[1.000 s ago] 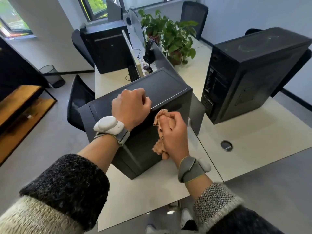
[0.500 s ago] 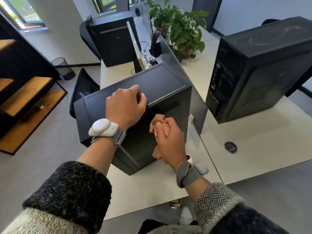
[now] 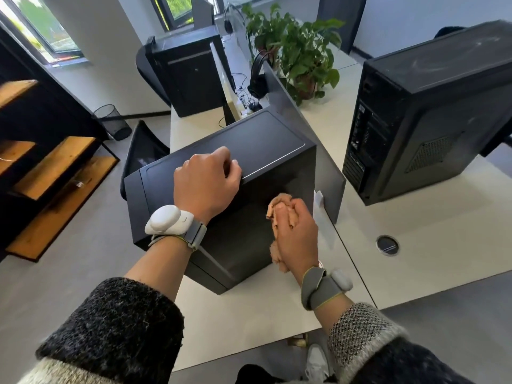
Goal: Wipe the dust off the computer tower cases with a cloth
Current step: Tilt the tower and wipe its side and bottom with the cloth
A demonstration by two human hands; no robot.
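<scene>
The right hand [image 3: 297, 234] has its fingers wrapped round a bunched peach cloth [image 3: 278, 203] and presses it against the near side panel of the nearest computer tower [image 3: 263, 139], toward that panel's right end; cloth shows above the fingers and below the heel of the hand. The left hand [image 3: 206, 184] is curled into a fist and rests on the tower's top at its near edge, with nothing visible inside it. Both wrists carry grey straps with white devices [image 3: 169, 220]. This tower stands upright near the front edge of the pale desk [image 3: 249, 314], turned at an angle to that edge, against a grey divider panel [image 3: 329, 189]. Across the divider, a second black tower [image 3: 443, 106] stands toward the right side of the desk, with a round cable port [image 3: 388, 245] in front of it. A third tower [image 3: 188, 79] stands at the far left corner, with headphones [image 3: 257, 79] and a potted plant [image 3: 299, 45] beside it along the divider. A dark chair [image 3: 144, 151] sits by the left edge, and a mesh bin [image 3: 112, 121] is on the floor beyond it.
</scene>
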